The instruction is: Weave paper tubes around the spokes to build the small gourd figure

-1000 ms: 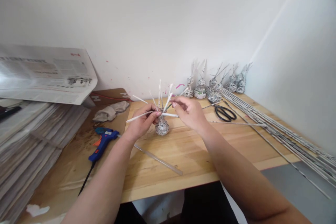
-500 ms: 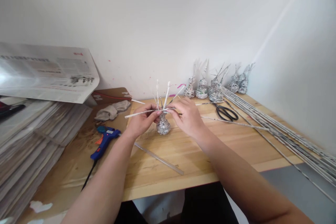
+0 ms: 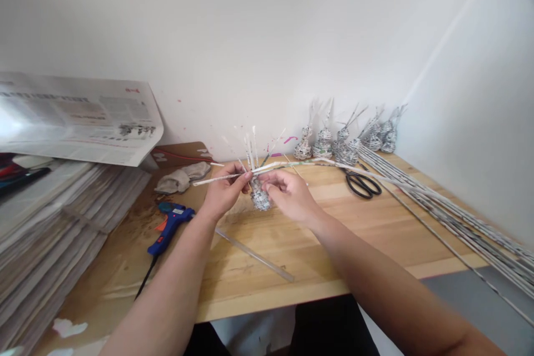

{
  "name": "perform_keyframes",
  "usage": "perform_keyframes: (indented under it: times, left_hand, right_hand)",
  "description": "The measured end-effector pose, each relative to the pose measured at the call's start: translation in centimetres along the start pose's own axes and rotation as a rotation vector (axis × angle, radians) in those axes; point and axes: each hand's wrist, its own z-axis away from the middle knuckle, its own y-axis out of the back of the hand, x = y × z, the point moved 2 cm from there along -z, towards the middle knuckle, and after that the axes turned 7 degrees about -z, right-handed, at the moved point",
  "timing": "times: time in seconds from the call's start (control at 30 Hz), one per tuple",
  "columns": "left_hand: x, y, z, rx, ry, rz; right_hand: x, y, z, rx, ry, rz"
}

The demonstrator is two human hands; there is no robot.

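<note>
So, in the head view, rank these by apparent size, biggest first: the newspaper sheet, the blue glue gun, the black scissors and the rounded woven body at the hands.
1. Newspaper sheet
2. Blue glue gun
Unranked: black scissors and woven body; they look close, both partly covered.

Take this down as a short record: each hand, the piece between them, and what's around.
Left hand: grips the woven piece near its top
Right hand: beside the same piece, grip unclear
Piece: rounded base, strips fanning up
On the left: blue glue gun, crumpled cloth, newspaper
On the right: scissors, long paper rods
Back: similar woven pieces along the wall
</note>
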Motion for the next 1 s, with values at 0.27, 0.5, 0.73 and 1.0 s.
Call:
perform_keyframes:
  times: [0.27, 0.5, 0.73, 1.0]
  left_hand:
    - [0.1, -0.5, 0.0, -0.059, -0.020, -0.084]
    - [0.4, -1.2, 0.4, -0.011, -0.093, -0.192]
    - [0.4, -1.0, 0.4, 0.026, -0.093, -0.256]
    - [0.4, -1.1, 0.5, 0.007, -0.096, -0.262]
  right_hand:
    - [-0.6, 1.4, -1.1, 0.175, -0.220, -0.542]
    - [-0.8, 1.7, -1.1, 0.277, -0.058, -0.636]
    - [-2.0, 4.0, -1.6, 0.301, -0.043, -0.778]
    - [-1.7, 3.0, -1.7, 0.119, 0.107, -0.526]
